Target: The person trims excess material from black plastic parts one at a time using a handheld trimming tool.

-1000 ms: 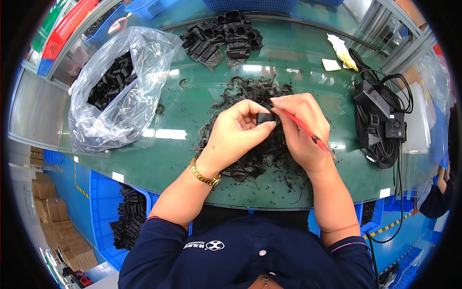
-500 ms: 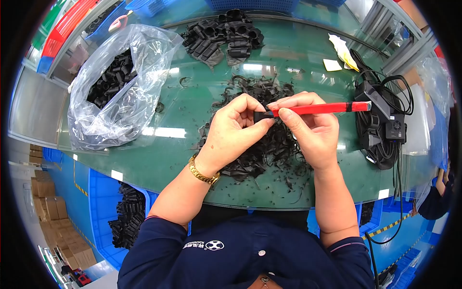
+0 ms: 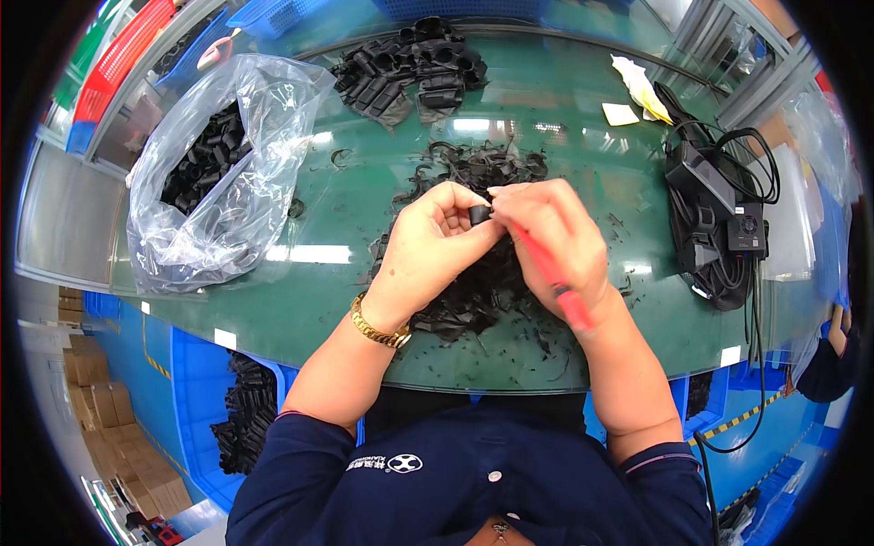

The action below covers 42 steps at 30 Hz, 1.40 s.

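Observation:
Between its thumb and fingers, my left hand point(image 3: 426, 246) pinches a small black tubular part point(image 3: 480, 215). My right hand point(image 3: 566, 246) grips a red-handled tool point(image 3: 549, 266), blurred by motion, its front end at the edge of the black part. The fingertips of both hands almost meet there. Beneath and around them lies a heap of black scraps point(image 3: 482, 300) on the green table point(image 3: 319, 314). Farther back sits a cluster of black tubular parts point(image 3: 373, 77). On the left, a clear plastic bag point(image 3: 282, 173) holds several loose black parts.
Black devices with cables point(image 3: 715, 209) lie on the right, near a yellow-white cloth point(image 3: 640, 89) and a yellow paper point(image 3: 620, 114). A blue bin point(image 3: 196, 391) with black parts stands below the table at left. Another person's arm point(image 3: 837, 328) shows at far right.
The red tool swung out level to the right, then back to pointing down toward my right wrist. My left hand and the black part have shifted slightly left in view.

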Available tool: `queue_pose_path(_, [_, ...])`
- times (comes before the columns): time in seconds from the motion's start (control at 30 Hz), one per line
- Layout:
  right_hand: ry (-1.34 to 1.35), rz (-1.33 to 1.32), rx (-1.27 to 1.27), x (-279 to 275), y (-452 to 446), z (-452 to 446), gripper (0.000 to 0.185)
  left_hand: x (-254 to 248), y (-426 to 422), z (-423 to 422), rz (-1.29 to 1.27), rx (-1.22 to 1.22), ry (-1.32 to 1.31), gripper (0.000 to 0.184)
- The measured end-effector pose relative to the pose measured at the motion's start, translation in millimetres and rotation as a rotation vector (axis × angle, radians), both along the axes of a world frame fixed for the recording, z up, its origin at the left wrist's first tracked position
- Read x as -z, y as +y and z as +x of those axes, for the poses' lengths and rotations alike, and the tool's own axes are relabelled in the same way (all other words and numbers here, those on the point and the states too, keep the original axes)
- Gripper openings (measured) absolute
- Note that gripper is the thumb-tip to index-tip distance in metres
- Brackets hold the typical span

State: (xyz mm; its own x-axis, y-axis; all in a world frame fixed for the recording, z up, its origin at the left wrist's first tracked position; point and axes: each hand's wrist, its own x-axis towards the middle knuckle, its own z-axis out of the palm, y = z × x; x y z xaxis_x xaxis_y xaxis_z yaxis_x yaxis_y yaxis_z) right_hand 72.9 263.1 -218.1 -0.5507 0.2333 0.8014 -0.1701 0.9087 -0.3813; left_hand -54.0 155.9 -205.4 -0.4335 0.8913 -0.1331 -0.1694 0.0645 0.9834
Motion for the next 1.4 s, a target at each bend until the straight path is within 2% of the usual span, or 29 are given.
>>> queue_pose_path(0.13, [0.111,-0.131,0.03,-15,1,0,0.02,9,0,-6,0.211,0.056,0.089,0.017])
queue_pose_path(0.23, [0.107,-0.179,0.141,-19,2,3,0.014,-6,-2,-3,0.14,0.058,-0.038,0.017])
queue_pose_path(0.33, [0.201,-0.782,-0.068,-19,0,4,0.009,0,-3,-7,0.145,0.082,-0.107,0.018])
queue_pose_path(0.5, [0.269,-0.699,0.005,-17,6,5,0.009,-4,-4,-10,0.146,0.094,-0.099,0.019])
queue_pose_path(0.57, [0.266,-0.61,0.148,-17,14,11,0.009,-3,-4,-9,0.148,0.112,-0.104,0.02])
queue_pose_path(0.6, [0.23,-0.715,0.102,-24,13,13,0.009,-3,-3,-8,0.199,0.107,-0.149,0.02])
queue_pose_path(0.63, [0.23,-0.713,0.098,-27,14,15,0.009,-4,-3,-7,0.251,0.101,-0.191,0.019])
queue_pose_path(0.73, [0.091,-0.964,-0.274,-34,7,19,0.013,-2,-3,-9,0.244,0.106,-0.211,0.019])
queue_pose_path(0.83, [0.067,-0.845,-0.367,-27,3,13,0.011,1,-3,-8,0.257,0.091,-0.158,0.019])
queue_pose_path(1.17, [-0.064,-0.691,-0.28,-21,1,10,0.012,0,-3,-7,0.216,0.096,-0.136,0.019])
queue_pose_path(1.33, [0.006,-0.341,-0.191,-20,-2,2,0.018,4,-4,-7,0.25,0.093,-0.135,0.019])
queue_pose_path(1.37, [0.007,-0.34,-0.19,-14,-1,0,0.018,5,-4,-8,0.25,0.094,-0.134,0.019])
queue_pose_path(1.4, [0.028,-0.153,-0.135,-5,1,-2,0.021,6,-4,-9,0.19,0.083,-0.121,0.019])
